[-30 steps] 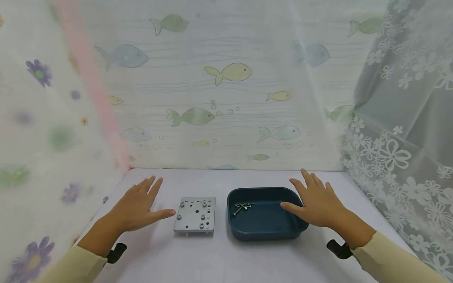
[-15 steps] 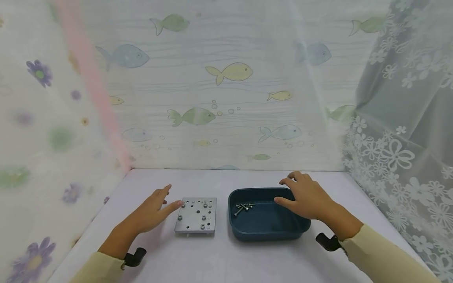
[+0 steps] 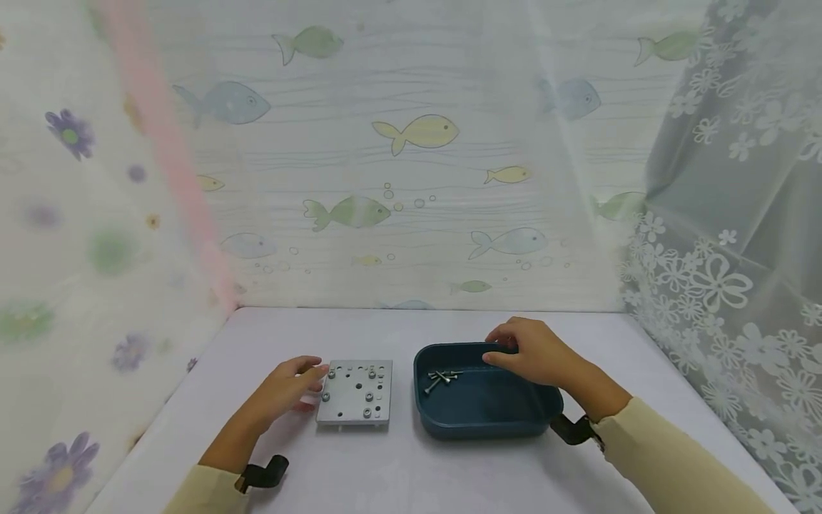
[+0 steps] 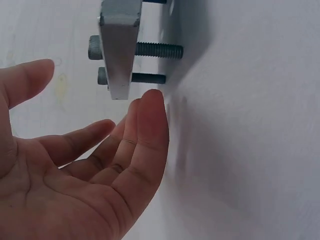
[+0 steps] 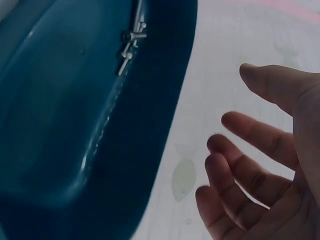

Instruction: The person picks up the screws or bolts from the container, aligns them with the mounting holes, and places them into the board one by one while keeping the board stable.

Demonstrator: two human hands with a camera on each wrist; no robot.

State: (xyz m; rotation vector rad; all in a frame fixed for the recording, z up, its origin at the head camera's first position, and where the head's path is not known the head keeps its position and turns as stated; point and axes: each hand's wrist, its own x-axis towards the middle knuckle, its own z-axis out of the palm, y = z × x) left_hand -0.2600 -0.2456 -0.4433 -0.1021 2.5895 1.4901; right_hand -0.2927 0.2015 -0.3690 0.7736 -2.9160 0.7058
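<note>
In the head view, a square silver metal plate (image 3: pixel 349 401) with holes and several socket-head bolts (image 3: pixel 369 397) stands left of centre. The left wrist view shows the plate (image 4: pixel 119 60) edge-on, bolt shanks (image 4: pixel 160 50) sticking out beneath it. At its left side is my left hand (image 3: pixel 282 392), fingers relaxed around the edge; the left wrist view shows a small gap between fingertips and plate. My right hand (image 3: pixel 536 353) hovers over the back right of a dark blue tray (image 3: pixel 488 430), fingers loosely bent and holding nothing. Several loose screws (image 3: pixel 441 378) lie in the tray's left part.
A white-covered table (image 3: pixel 398 471) carries everything. Behind it hangs a fish-print curtain (image 3: pixel 411 214), with a flower-print curtain (image 3: pixel 103 285) on the left and a lace curtain (image 3: pixel 713 285) on the right. Each wrist wears a black camera mount (image 3: pixel 266 472).
The left hand has moved right and down to the plate's side. The right hand has moved left over the tray, its fingers more bent. Plate, tray and screws have stayed put.
</note>
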